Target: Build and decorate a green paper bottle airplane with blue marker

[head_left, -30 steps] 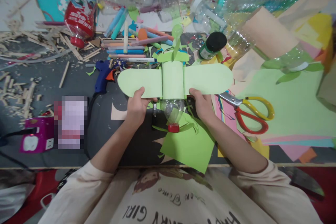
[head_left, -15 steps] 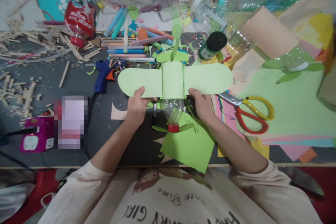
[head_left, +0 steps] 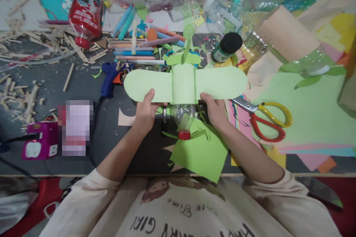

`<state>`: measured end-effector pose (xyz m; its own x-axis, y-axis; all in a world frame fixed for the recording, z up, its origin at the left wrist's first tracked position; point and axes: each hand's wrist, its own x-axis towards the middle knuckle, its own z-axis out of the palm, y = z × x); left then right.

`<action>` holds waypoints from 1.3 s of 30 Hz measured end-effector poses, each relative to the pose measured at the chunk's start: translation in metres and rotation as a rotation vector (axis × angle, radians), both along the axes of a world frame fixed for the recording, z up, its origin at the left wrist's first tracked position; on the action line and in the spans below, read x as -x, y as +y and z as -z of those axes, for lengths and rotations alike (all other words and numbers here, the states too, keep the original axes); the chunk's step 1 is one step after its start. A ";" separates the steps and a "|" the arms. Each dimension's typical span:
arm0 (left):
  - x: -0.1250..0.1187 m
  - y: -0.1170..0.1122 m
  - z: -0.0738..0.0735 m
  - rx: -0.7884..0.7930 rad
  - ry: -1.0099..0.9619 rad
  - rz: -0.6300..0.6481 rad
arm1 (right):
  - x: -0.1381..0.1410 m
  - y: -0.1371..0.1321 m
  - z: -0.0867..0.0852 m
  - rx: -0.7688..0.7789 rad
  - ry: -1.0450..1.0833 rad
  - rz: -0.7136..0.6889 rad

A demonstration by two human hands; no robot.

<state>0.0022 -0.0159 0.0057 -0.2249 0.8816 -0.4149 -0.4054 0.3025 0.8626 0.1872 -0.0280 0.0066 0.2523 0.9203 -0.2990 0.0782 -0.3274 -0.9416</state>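
Note:
A toy plane made from a clear plastic bottle with a red cap and light green paper wings is held over the dark tabletop. My left hand pinches the near edge of the left wing. My right hand pinches the near edge of the right wing. A green paper tail stands at the far end of the bottle. Under the bottle's neck lies a green paper sheet.
Yellow-and-red scissors lie to the right on coloured paper sheets. A blue glue gun, several markers, a green glue bottle and clear bottles sit beyond. Wooden sticks litter the left. A pink power block sits near the left edge.
Almost nothing has moved. My left thumb has shifted slightly higher onto the left wing.

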 end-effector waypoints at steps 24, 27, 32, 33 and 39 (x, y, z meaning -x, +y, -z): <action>0.000 -0.010 0.005 -0.015 0.218 0.038 | 0.002 -0.001 0.009 -0.188 0.082 -0.106; 0.000 -0.011 0.005 -0.005 0.219 0.036 | 0.002 -0.002 0.010 -0.184 0.086 -0.132; -0.002 -0.010 0.004 -0.009 0.218 0.011 | 0.000 -0.004 0.015 -0.167 0.071 -0.139; -0.002 -0.010 0.004 -0.013 0.222 -0.001 | -0.001 -0.004 0.016 -0.168 0.070 -0.139; -0.003 -0.010 0.002 -0.093 0.206 0.008 | -0.002 -0.003 0.018 -0.159 0.061 -0.152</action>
<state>0.0048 -0.0262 0.0032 -0.2891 0.9162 -0.2776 -0.2159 0.2201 0.9513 0.1891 -0.0314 -0.0114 0.0930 0.9831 -0.1575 0.0571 -0.1632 -0.9849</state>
